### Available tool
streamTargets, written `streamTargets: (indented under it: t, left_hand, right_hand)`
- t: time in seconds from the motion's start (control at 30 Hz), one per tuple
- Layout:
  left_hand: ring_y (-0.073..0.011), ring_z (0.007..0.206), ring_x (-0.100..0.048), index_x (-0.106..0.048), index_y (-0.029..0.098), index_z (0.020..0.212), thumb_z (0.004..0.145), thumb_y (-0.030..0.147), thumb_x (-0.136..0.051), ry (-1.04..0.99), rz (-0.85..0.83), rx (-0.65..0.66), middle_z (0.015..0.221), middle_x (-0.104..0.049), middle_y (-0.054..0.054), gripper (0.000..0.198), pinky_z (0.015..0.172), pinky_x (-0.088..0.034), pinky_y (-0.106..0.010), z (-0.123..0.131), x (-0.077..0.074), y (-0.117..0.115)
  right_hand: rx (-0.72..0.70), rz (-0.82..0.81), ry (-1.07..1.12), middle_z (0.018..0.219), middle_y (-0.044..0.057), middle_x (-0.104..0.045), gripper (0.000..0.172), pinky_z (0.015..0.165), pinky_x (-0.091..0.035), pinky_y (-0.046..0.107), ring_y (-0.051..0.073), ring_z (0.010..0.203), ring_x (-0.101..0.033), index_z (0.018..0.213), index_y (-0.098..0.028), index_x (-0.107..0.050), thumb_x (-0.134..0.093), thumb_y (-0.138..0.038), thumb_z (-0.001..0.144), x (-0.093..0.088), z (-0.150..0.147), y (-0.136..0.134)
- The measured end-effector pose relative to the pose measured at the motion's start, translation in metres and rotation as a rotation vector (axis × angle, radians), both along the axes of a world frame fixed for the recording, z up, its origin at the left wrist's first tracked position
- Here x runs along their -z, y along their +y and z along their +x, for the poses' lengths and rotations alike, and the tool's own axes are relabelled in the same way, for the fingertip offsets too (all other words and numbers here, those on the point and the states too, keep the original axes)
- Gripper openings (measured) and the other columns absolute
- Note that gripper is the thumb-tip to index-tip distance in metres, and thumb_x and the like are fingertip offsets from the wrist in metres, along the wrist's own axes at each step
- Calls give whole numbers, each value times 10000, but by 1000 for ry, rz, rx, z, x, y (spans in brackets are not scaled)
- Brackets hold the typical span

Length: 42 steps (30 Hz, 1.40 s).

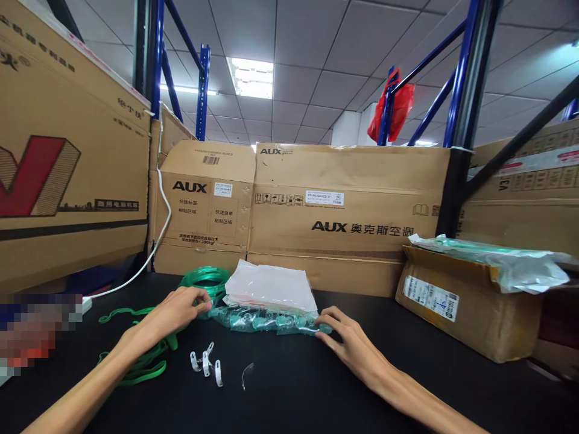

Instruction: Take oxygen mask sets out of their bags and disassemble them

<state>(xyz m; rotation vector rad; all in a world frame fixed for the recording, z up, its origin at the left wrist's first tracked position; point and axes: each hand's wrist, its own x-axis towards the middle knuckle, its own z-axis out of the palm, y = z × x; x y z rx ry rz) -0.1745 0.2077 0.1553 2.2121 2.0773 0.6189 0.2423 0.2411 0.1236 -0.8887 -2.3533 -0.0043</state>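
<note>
A row of clear, pale-green plastic packets [266, 322] lies across the black table between my hands. Thumb and fingers of my left hand [178, 310] are pinched together at its left end. My right hand [348, 337] has its thumb and fingers around the right end. What is inside the packets is hard to make out. Directly behind them rests a stack of white sheets or flat bags [271, 288]. A coil of green tubing [205, 277] sits beyond my left hand. Green flat straps [143, 371] lie partly under my left forearm.
Several small white curved clips [206, 364] and a thin bent wire [245, 375] lie in front. An open carton [470, 307] with plastic-wrapped packs [502, 256] stands right. Cardboard panels [344, 205] wall the back. A white cable [158, 244] runs down at left.
</note>
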Motion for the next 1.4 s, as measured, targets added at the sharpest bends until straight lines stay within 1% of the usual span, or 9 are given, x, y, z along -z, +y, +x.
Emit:
streamTargets:
  t: [0.33, 0.5, 0.63, 0.73, 0.83, 0.97, 1.13, 1.23, 1.4]
  left_hand:
    - [-303, 994, -688, -736, 248, 1020, 942, 453, -439, 13, 135, -123, 1040, -768, -63, 369, 790, -443, -317, -2, -22, -32]
    - [-236, 910, -687, -755, 285, 952, 942, 496, -503, -124, 105, 86, 954, -772, 1, 330, 761, -439, -268, 62, -32, -59]
    - [-206, 814, -675, -777, 271, 949, 928, 498, -586, -295, -24, 335, 855, -759, 6, 297, 698, -430, -253, 124, -23, -66]
    - [-234, 929, -665, -784, 298, 986, 906, 526, -627, -289, -84, 386, 926, -752, -11, 288, 775, -448, -280, 143, -16, -63]
    - [-263, 1092, -615, -771, 326, 1026, 910, 514, -619, -233, -76, 315, 1068, -730, -25, 268, 908, -436, -327, 136, -16, -59]
    - [-249, 1061, -619, -755, 307, 993, 888, 434, -628, -156, -149, 213, 1023, -729, -15, 208, 883, -440, -324, 120, -15, -62]
    - [-239, 941, -663, -738, 267, 858, 766, 271, -672, -119, -255, 193, 878, -761, 0, 114, 728, -448, -289, 114, 0, -62]
    - [-205, 831, -682, -721, 254, 797, 761, 174, -584, -114, -284, 215, 844, -767, 5, 162, 665, -445, -269, 111, 7, -55]
    - [-250, 962, -643, -685, 265, 908, 781, 238, -633, -95, -249, 175, 928, -739, -15, 140, 750, -434, -304, 106, 10, -53]
  right_hand:
    - [95, -7, -21, 1150, 91, -659, 177, 908, -562, 431, 261, 1010, -685, 1118, -234, -694, -605, -269, 969, -2, -8, -3]
    - [112, 2, 7, 1344, 143, -611, 327, 1018, -530, 539, 326, 1182, -650, 1295, -247, -655, -529, -330, 1006, -15, -17, -32]
    - [49, -38, 19, 1502, 95, -534, 508, 1116, -483, 507, 312, 1317, -585, 1463, -348, -525, -590, -470, 973, -18, -29, -67]
    - [12, -172, -35, 1542, 70, -516, 669, 1120, -477, 515, 339, 1347, -563, 1521, -403, -450, -696, -470, 902, -10, -38, -81]
    - [29, -304, -63, 1524, 50, -543, 599, 1111, -487, 480, 324, 1322, -586, 1481, -412, -511, -695, -422, 910, 0, -42, -81]
    - [92, -389, -23, 1547, 47, -522, 516, 1169, -408, 502, 334, 1396, -509, 1435, -379, -579, -655, -470, 933, 5, -46, -80]
    - [132, -438, -87, 1570, 33, -499, 626, 1176, -382, 546, 366, 1413, -483, 1446, -398, -564, -751, -485, 855, -2, -50, -84]
    - [149, -401, -88, 1528, 29, -547, 553, 1184, -363, 556, 352, 1384, -515, 1433, -389, -571, -702, -434, 898, -5, -48, -84]
    - [116, -456, -85, 1388, 8, -657, 480, 1096, -476, 488, 314, 1262, -619, 1390, -436, -568, -647, -407, 918, -17, -38, -93]
